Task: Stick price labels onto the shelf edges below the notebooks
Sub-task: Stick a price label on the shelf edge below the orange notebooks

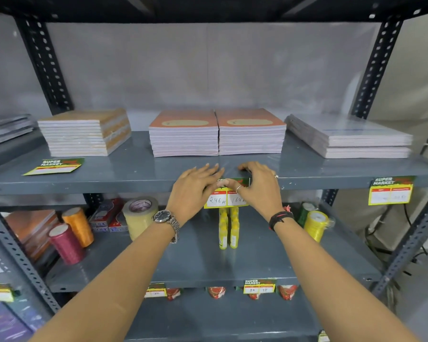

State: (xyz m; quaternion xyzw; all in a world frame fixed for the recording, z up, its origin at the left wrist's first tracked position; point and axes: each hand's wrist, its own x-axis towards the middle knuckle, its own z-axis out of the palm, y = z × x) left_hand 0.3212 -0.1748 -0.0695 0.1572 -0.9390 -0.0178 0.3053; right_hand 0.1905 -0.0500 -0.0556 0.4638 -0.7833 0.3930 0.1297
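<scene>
Two orange-covered notebook stacks (216,134) sit side by side at the middle of the grey shelf (134,172). Below them a yellow and green price label (224,199) hangs on the shelf's front edge. My left hand (194,190) lies flat over the label's left top, fingers spread onto the shelf. My right hand (258,187) presses the label's right top, fingers curled over the edge. A loose price label (53,166) lies flat on the shelf at the left. Another label (391,191) is stuck on the edge at the right.
A brown notebook stack (84,132) stands at the left, white pads (349,135) at the right. The lower shelf holds thread spools (67,243), a tape roll (140,215), yellow bottles (229,228) and a yellow spool (315,224). Black slotted posts (45,65) frame the rack.
</scene>
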